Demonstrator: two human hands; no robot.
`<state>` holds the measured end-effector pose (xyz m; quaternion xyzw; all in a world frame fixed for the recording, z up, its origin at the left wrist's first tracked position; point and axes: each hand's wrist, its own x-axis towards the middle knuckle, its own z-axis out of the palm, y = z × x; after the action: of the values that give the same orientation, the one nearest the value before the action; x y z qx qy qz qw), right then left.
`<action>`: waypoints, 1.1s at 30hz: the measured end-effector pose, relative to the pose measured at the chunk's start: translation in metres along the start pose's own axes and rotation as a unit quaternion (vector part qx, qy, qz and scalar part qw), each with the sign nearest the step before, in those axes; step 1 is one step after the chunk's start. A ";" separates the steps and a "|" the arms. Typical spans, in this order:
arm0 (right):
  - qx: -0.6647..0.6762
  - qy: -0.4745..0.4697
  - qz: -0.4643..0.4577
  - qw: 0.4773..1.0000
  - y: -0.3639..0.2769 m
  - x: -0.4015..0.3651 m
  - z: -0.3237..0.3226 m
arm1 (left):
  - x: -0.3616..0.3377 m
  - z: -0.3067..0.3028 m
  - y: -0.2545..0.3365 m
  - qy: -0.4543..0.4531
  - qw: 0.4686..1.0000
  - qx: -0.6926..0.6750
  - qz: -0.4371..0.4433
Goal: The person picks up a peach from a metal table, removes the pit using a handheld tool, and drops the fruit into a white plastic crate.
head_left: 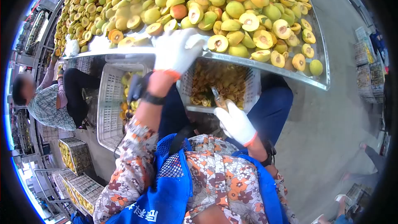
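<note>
My left hand (176, 52), in a white glove, reaches over the metal rim of the tray (265, 65) beside halved yellow-green fruit (217, 43). Blur hides its fingertips and anything they may hold. Lower and to the right, my right hand (235, 122), also gloved, is closed around the handle of a small metal-tipped tool (216, 95). The tool's tip points up over a white crate (253, 87) between my knees, which contains brownish fruit scraps (228, 79).
A second white crate (108, 108) with fruit stands left of my legs. Another person (52, 99) sits at the far left. Fruit-filled crates (76, 155) are at lower left; stacked crates (367, 66) stand at far right. Parts of people show at lower right.
</note>
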<state>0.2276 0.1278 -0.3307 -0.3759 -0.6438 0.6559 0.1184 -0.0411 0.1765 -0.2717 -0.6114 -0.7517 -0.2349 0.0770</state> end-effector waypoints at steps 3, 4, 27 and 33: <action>-0.054 0.029 -0.013 0.998 0.005 -0.003 0.003 | 0.028 0.038 0.036 -0.134 0.987 0.062 -0.059; -0.023 0.028 0.021 0.999 0.003 -0.006 0.002 | 0.036 0.046 0.038 -0.169 0.983 0.014 -0.068; -0.210 0.159 -0.148 0.953 -0.076 0.001 0.014 | -0.069 0.003 0.044 -0.059 0.656 -0.721 -0.214; -0.266 0.159 -0.232 0.922 -0.067 -0.001 0.014 | -0.076 0.006 0.052 -0.026 0.618 -0.742 -0.260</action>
<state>0.1970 0.1263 -0.2692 -0.3333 -0.8362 0.3464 0.2641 0.0279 0.1195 -0.2942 -0.2453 -0.4514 -0.7065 -0.4868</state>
